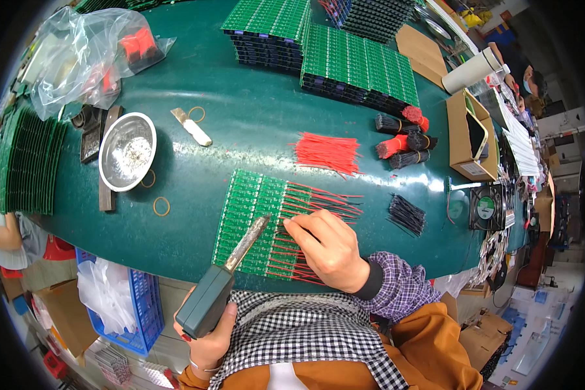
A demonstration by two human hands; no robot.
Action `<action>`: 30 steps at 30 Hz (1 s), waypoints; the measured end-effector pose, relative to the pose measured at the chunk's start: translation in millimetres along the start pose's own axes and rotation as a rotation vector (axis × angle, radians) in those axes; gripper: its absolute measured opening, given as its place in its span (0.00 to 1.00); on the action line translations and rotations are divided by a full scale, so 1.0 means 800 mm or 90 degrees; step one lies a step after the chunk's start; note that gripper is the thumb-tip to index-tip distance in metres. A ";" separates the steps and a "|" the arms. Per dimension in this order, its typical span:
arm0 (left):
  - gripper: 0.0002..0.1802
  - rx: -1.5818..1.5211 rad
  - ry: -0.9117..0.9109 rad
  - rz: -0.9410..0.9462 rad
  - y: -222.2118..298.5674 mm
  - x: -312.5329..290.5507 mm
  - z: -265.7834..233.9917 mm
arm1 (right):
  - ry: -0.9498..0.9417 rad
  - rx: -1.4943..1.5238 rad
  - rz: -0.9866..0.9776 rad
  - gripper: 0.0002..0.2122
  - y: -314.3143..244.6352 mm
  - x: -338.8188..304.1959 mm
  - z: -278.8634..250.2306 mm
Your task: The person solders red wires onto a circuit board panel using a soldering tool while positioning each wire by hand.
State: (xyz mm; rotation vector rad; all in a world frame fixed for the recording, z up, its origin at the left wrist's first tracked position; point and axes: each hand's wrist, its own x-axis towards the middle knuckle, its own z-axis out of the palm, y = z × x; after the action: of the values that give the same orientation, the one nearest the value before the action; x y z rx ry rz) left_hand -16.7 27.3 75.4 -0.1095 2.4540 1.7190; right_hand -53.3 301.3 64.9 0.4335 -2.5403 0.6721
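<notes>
In my left hand (209, 335) is a soldering iron (205, 300) with a dark green handle, and its tip is over the middle of a green circuit board panel (240, 224). My right hand (331, 250) is closed in a pinch near that tip, on what looks like the end of a red wire. Several red wires (325, 196) stick out from the right side of the panel, and my right hand hides some of them. Beyond it lies a loose pile of red wires (328, 153). A smaller pile of black wires (407, 214) lies to the right.
Stacked circuit board panels (364, 65) stand at the back, more panels (29, 162) on the left. A white-rimmed bowl (127, 153), rubber bands (161, 207) and a plastic bag (78, 58) are left. Bundled wires (403, 140), a cardboard box (461, 136) and a fan (487, 207) are right.
</notes>
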 end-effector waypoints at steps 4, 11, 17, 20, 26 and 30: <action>0.16 -0.037 0.007 0.036 0.005 0.005 0.005 | -0.014 -0.001 0.000 0.16 0.000 -0.001 0.002; 0.15 -0.027 -0.015 0.023 0.009 0.006 0.005 | -0.018 -0.015 0.000 0.17 0.000 -0.002 0.004; 0.14 -0.017 -0.036 0.037 0.005 0.007 0.005 | -0.029 -0.028 0.001 0.18 -0.001 -0.001 0.004; 0.15 -0.005 -0.044 0.046 0.003 0.007 0.004 | -0.034 -0.031 0.004 0.18 0.000 -0.002 0.003; 0.16 -0.009 -0.014 -0.017 -0.011 -0.009 -0.005 | -0.028 -0.032 0.000 0.18 0.000 -0.001 0.004; 0.17 -0.026 -0.013 -0.064 -0.011 -0.012 -0.007 | -0.030 -0.034 0.003 0.17 -0.002 -0.001 0.004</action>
State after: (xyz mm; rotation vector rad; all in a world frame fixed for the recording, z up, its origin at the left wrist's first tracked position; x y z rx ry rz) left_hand -6.4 18.8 71.0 -0.2140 2.3577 1.7192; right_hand -53.1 298.4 62.7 0.4302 -2.5981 0.6016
